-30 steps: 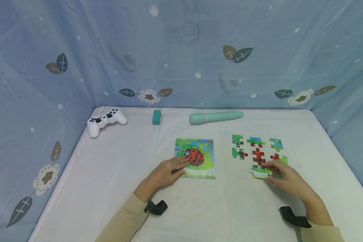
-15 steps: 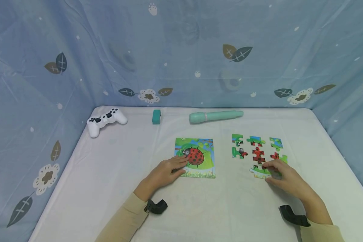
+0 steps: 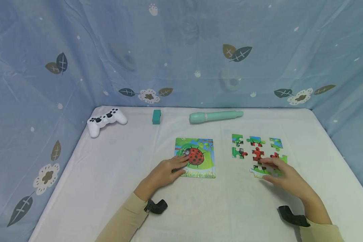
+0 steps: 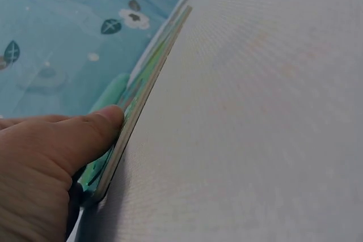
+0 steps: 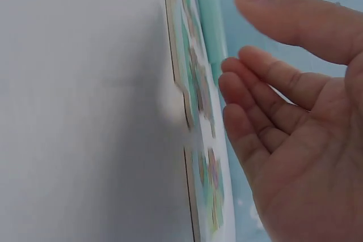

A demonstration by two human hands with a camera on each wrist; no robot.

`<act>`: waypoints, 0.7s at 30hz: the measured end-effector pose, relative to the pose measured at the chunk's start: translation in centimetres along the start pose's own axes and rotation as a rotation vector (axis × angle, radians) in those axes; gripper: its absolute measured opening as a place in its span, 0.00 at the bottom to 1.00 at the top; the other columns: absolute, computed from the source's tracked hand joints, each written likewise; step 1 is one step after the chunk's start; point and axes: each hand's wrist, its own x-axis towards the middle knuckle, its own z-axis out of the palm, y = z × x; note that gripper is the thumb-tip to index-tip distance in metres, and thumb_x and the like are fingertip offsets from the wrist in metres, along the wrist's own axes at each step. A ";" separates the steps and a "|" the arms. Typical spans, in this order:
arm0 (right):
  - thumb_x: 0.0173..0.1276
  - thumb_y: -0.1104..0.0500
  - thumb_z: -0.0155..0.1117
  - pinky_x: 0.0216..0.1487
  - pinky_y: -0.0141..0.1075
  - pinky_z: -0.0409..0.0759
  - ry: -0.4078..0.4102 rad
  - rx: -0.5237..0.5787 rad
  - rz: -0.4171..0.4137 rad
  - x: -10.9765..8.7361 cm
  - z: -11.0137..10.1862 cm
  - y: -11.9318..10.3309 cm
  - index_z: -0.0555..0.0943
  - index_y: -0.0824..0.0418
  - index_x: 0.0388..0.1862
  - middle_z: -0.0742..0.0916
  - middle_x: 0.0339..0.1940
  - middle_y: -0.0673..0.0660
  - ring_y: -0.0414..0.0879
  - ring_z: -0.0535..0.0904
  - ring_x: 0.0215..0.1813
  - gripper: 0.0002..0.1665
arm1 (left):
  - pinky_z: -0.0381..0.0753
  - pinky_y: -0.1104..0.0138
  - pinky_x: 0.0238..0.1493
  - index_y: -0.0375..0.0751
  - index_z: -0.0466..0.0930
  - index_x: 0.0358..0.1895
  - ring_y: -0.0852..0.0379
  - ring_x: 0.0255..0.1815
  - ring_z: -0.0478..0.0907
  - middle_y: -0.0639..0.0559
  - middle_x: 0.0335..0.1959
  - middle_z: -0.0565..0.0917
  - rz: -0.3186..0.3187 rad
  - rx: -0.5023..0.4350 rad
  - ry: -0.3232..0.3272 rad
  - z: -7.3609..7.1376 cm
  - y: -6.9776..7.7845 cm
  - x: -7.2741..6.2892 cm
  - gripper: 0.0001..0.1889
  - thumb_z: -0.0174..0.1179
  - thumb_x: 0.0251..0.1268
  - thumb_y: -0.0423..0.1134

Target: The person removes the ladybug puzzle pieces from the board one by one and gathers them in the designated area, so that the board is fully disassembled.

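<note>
A square ladybug picture board point(image 3: 204, 148) lies flat at the middle of the table. My left hand point(image 3: 164, 173) rests on its left side, fingers loosely extended; in the left wrist view the thumb point(image 4: 102, 126) lies on top near the wooden edge. To the right, several loose puzzle pieces are spread in rows, among them a red middle piece point(image 3: 256, 154) and a green bottom piece point(image 3: 258, 172). Over the lower pieces is my right hand point(image 3: 287, 178), thumb and fingers apart. Nothing is between them in the right wrist view, and the hand partly hides the lower right pieces.
A white game controller point(image 3: 106, 121) lies at the back left. Along the back sit a small teal block point(image 3: 156, 117) and a long teal microphone-shaped object point(image 3: 216, 116). Blue patterned cloth point(image 3: 181, 53) hangs behind and beside the white table.
The green bottom piece has shifted slightly right since the first frame. My right fingers have moved a little left and off that piece. The left hand has stayed on the board.
</note>
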 end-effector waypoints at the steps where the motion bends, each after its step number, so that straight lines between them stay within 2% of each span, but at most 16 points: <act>1: 0.60 0.56 0.70 0.50 0.11 0.65 -0.009 0.026 -0.004 0.2 0.1 -0.1 0.74 0.60 0.58 0.80 0.57 0.59 0.17 0.67 0.54 0.28 | 0.73 0.58 0.65 0.37 0.78 0.57 0.48 0.66 0.69 0.49 0.63 0.75 0.001 -0.001 0.002 0.0 0.0 0.0 0.20 0.60 0.65 0.41; 4: 0.61 0.58 0.69 0.52 0.12 0.68 -0.041 0.102 -0.040 0.8 0.6 -0.6 0.74 0.62 0.59 0.81 0.56 0.61 0.21 0.73 0.54 0.27 | 0.73 0.58 0.64 0.36 0.78 0.58 0.48 0.67 0.68 0.48 0.64 0.74 0.007 -0.012 0.013 -0.1 0.0 0.0 0.20 0.61 0.64 0.41; 7: 0.62 0.61 0.68 0.54 0.14 0.70 -0.075 0.166 -0.085 1.6 1.4 -1.2 0.73 0.64 0.59 0.80 0.56 0.63 0.24 0.74 0.55 0.27 | 0.73 0.58 0.64 0.35 0.78 0.57 0.47 0.66 0.69 0.47 0.63 0.75 0.017 -0.042 0.031 -0.1 0.0 0.0 0.20 0.62 0.63 0.40; 10: 0.62 0.62 0.67 0.55 0.16 0.71 -0.102 0.186 -0.133 2.6 2.2 -2.2 0.73 0.64 0.60 0.79 0.57 0.63 0.25 0.73 0.57 0.27 | 0.74 0.57 0.63 0.34 0.78 0.56 0.47 0.65 0.71 0.45 0.61 0.77 0.032 -0.073 0.053 -0.1 -0.1 0.0 0.20 0.62 0.63 0.38; 15: 0.62 0.61 0.67 0.60 0.21 0.71 -0.160 0.191 -0.181 4.5 3.9 -4.2 0.73 0.62 0.60 0.80 0.57 0.59 0.39 0.75 0.59 0.27 | 0.75 0.59 0.62 0.33 0.79 0.56 0.47 0.63 0.73 0.44 0.59 0.78 0.050 -0.078 0.087 0.0 -0.3 0.1 0.20 0.63 0.61 0.38; 18: 0.61 0.59 0.69 0.61 0.28 0.74 -0.190 0.191 -0.206 5.7 5.2 -5.5 0.73 0.62 0.60 0.80 0.57 0.57 0.45 0.75 0.59 0.28 | 0.73 0.58 0.64 0.33 0.78 0.57 0.47 0.64 0.73 0.45 0.60 0.78 0.015 -0.056 0.097 -0.3 -0.4 -0.2 0.24 0.65 0.59 0.41; 21: 0.61 0.57 0.69 0.62 0.35 0.75 -0.223 0.200 -0.240 6.8 6.6 -6.9 0.73 0.63 0.60 0.80 0.57 0.58 0.50 0.75 0.59 0.29 | 0.67 0.58 0.69 0.34 0.76 0.60 0.47 0.67 0.69 0.46 0.64 0.75 -0.056 -0.023 0.080 -0.9 -0.6 -0.6 0.30 0.68 0.56 0.47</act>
